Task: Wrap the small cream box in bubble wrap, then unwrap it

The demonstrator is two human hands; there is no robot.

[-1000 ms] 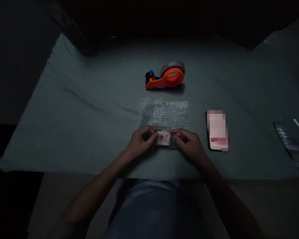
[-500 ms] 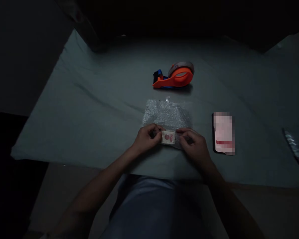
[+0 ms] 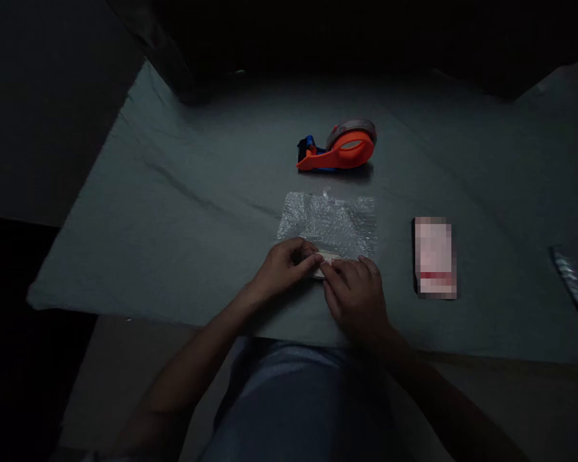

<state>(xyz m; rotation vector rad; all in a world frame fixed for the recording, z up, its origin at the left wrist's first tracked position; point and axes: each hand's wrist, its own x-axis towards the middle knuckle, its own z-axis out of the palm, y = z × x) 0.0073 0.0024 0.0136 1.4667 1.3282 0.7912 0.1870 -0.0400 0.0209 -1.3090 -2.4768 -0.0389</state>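
Note:
A small pale block-like packet [image 3: 328,256] lies at the near edge of a sheet of bubble wrap [image 3: 325,221], partly hidden by my fingers. My left hand [image 3: 289,264] is closed on the packet's left end, thumb along its near side. From the right, my right hand [image 3: 356,290] reaches over the packet, its fingers bent and pressed down on it and the wrap's near edge. Both hands' fingertips almost meet there. How much wrap is folded round the packet I cannot tell in the dim light.
Beyond the wrap stands an orange and blue tape dispenser [image 3: 340,151] with a roll of tape. A phone [image 3: 435,256] with a blurred screen lies to the right. Farther right is a shiny plastic packet [image 3: 575,276]. A pale green cloth [image 3: 149,244] covers the surface.
My right hand has moved left and over the packet, hiding its red-printed face. The wrap's right side has spread flatter. My left hand keeps its place.

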